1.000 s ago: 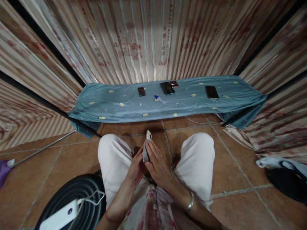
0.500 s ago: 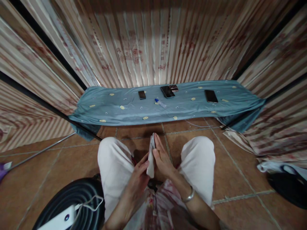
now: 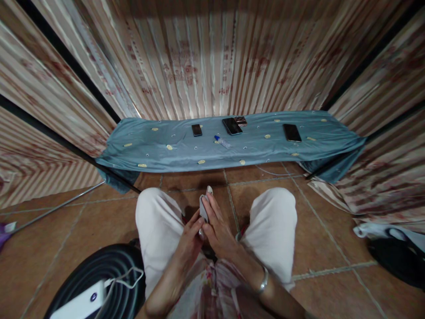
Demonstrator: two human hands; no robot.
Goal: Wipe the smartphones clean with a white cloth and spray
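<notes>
Hands closed together between the knees: left hand (image 3: 191, 230) and right hand (image 3: 217, 226) both grip a small white folded item (image 3: 203, 207). Since half a second ago, it sits lower, more covered by fingers.

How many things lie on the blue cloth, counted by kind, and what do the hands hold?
Dark phones: 3
Small brown case: 1
Small bottle with blue cap: 1
Total on the blue cloth: 5
Left hand and right hand together hold 1 pale phone.
</notes>
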